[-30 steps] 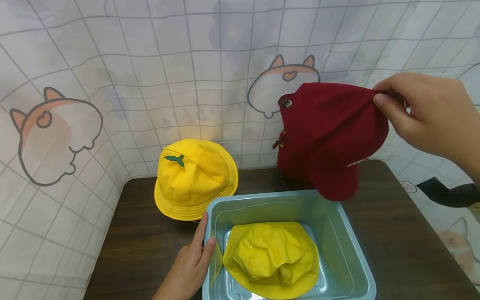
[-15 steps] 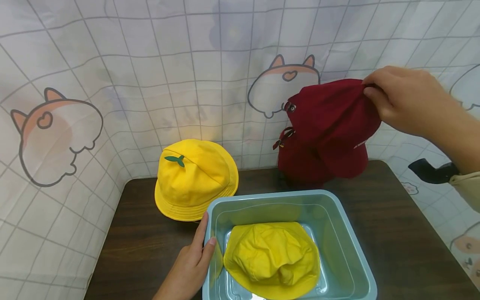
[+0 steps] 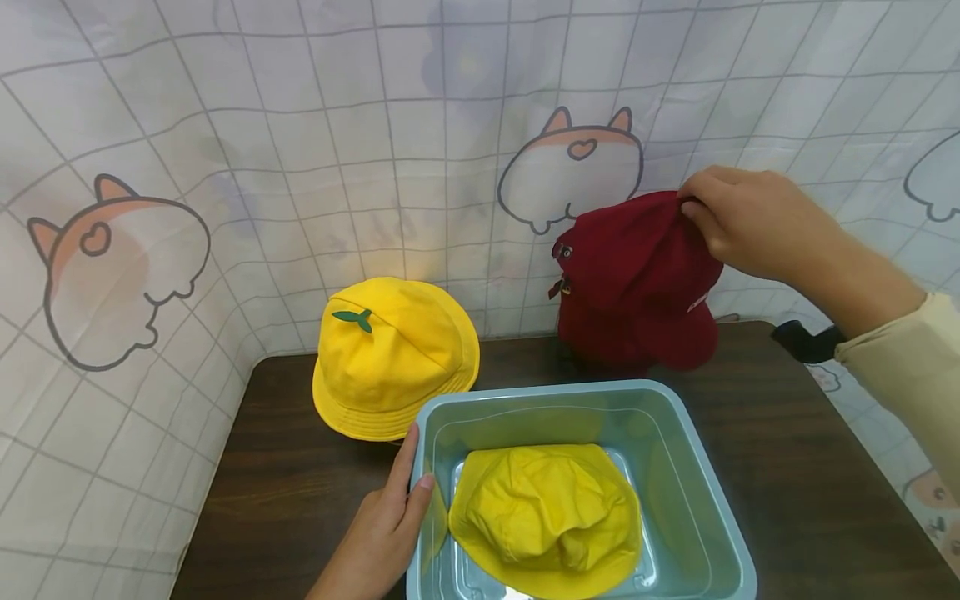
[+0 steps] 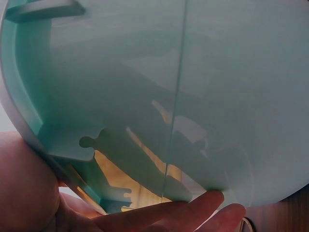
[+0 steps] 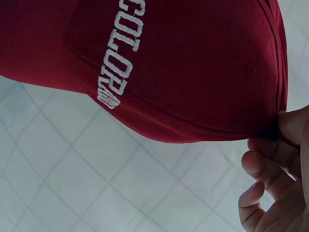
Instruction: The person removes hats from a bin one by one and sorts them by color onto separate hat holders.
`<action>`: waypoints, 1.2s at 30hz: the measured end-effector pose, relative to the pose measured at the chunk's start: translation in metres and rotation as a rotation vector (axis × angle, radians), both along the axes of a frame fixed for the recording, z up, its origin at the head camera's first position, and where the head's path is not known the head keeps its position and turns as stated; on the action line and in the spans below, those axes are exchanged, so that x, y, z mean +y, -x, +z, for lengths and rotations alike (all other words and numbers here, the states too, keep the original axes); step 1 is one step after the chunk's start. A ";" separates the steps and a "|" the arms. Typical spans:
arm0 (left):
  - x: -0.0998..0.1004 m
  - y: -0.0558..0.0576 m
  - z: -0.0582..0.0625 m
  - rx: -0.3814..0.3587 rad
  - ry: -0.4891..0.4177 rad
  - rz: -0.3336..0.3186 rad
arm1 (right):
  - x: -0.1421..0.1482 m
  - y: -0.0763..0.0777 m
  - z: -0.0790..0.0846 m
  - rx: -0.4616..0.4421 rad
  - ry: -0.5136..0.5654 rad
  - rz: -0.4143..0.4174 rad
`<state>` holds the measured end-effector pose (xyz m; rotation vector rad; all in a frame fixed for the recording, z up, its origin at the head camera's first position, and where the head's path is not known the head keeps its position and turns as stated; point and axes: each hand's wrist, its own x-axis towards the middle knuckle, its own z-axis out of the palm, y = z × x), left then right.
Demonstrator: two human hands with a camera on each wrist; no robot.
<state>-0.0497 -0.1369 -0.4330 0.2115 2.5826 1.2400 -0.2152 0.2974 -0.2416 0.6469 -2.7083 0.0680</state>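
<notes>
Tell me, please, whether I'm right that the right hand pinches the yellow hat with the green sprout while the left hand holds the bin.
Not quite: the right hand pinches a dark red cap, as the head view shows; the left hand does hold the bin.

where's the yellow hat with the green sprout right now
In the head view, the sprout hat sits at the back left of the dark table, beyond the far left corner of the teal bin and left of the held red cap.
</notes>
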 end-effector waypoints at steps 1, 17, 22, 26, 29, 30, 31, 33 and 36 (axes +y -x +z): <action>0.000 0.000 0.000 0.001 -0.001 0.001 | -0.001 0.001 -0.002 -0.007 -0.002 0.001; 0.000 0.001 0.002 -0.022 -0.002 -0.002 | -0.002 0.005 -0.038 -0.011 -0.031 0.056; 0.001 0.001 0.002 -0.009 0.002 -0.005 | 0.002 0.003 -0.048 0.027 -0.042 0.091; 0.001 0.001 0.002 -0.004 0.009 -0.003 | 0.004 -0.001 -0.054 0.015 -0.050 0.088; 0.001 0.001 0.003 -0.008 0.011 -0.005 | 0.005 -0.002 -0.058 0.020 -0.062 0.091; 0.001 0.001 0.003 -0.012 0.010 -0.005 | 0.005 -0.003 -0.059 0.024 -0.063 0.095; 0.001 0.001 0.003 -0.014 0.010 -0.006 | 0.006 -0.003 -0.060 0.029 -0.062 0.100; 0.001 0.001 0.003 -0.015 0.009 -0.006 | 0.006 -0.003 -0.063 0.039 -0.066 0.107; 0.000 0.001 0.002 -0.020 0.005 -0.010 | 0.007 -0.004 -0.068 0.036 -0.075 0.107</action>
